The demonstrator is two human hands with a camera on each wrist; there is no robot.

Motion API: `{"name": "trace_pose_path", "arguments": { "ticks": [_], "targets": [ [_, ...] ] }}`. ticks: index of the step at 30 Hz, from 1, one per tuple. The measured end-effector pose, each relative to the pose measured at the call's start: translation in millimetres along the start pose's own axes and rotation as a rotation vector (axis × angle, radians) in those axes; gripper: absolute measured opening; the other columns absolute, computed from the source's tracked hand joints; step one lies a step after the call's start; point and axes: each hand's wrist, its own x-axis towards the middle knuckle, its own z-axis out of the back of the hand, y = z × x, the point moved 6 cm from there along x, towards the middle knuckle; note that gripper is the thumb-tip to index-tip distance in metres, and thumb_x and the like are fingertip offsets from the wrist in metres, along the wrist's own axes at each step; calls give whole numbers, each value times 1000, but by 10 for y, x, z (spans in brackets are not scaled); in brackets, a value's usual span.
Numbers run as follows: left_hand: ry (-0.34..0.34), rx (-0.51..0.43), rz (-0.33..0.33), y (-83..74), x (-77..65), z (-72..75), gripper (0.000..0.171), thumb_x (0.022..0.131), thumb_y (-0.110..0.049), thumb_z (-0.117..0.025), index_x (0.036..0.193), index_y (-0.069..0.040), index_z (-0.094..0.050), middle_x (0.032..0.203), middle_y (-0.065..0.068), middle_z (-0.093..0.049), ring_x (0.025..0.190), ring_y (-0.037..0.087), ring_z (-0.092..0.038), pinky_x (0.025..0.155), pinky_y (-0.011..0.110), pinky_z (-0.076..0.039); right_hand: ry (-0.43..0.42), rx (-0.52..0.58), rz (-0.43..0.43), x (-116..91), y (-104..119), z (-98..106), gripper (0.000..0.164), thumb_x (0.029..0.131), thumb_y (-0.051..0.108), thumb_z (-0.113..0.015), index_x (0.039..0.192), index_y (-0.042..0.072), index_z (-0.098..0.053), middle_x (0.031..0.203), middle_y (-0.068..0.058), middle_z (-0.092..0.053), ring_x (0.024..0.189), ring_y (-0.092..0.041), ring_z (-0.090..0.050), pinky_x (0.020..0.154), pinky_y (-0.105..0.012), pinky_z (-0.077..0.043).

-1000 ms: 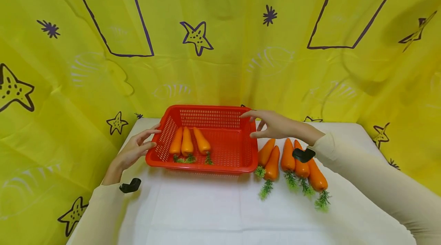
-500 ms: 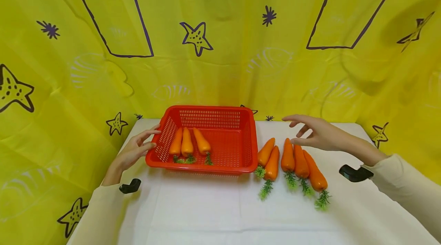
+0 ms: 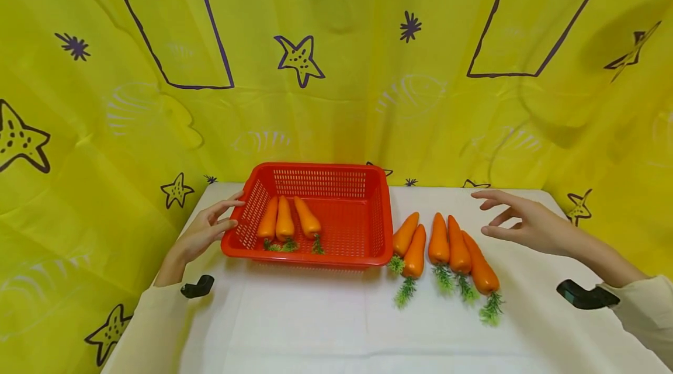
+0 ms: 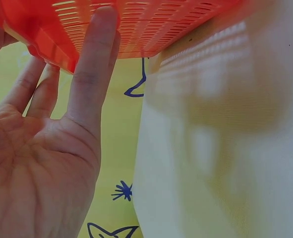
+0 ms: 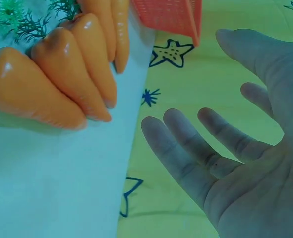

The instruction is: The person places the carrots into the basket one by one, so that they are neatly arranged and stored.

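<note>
Right grip (image 3: 531,225) was spread wide, raised near five loose carrots (image 3: 460,249) laid on the white-covered counter (image 3: 299,315). By the left grip (image 3: 202,231), its fingers extended, the red basket (image 3: 336,259) was touched at its left end; three more carrots (image 3: 284,221) were contained inside.

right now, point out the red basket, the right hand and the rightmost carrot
Red basket (image 3: 346,225): head view, bare mesh floor inside.
Right hand (image 3: 533,224): head view, middle of the hand.
Rightmost carrot (image 3: 480,266): head view, middle of its orange body.
</note>
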Motion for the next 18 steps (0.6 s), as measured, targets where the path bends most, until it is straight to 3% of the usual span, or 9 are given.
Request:
{"name": "trace_pose_path", "arguments": {
  "ticks": [6, 11, 18],
  "targets": [
    [-1, -2, -2, 10, -17, -1, 44, 105, -5, -56, 144, 8, -44, 171, 13, -14, 150, 48, -16, 95, 27, -54, 2, 171, -86, -61, -199, -101, 65, 94, 8, -74, 152, 7, -44, 127, -22, -60, 90, -12, -71, 68, -34, -62],
    [-9, 25, 1, 2, -9, 3, 43, 105, -6, -56, 144, 7, -45, 171, 10, -16, 150, 50, -17, 93, 28, -55, -1, 212, -126, -115, -380, -237, 60, 96, 9, -72, 150, 4, -45, 128, -27, -59, 93, -13, -71, 67, -35, -62],
    [-2, 24, -1, -15, 5, -6, 43, 105, -6, -55, 145, 7, -44, 172, 11, -15, 150, 45, -21, 94, 28, -55, 122, 311, -255, -195, -668, -509, 62, 99, 14, -70, 150, -2, -40, 136, -38, -50, 95, -29, -71, 71, -37, -62]
  ]
}}
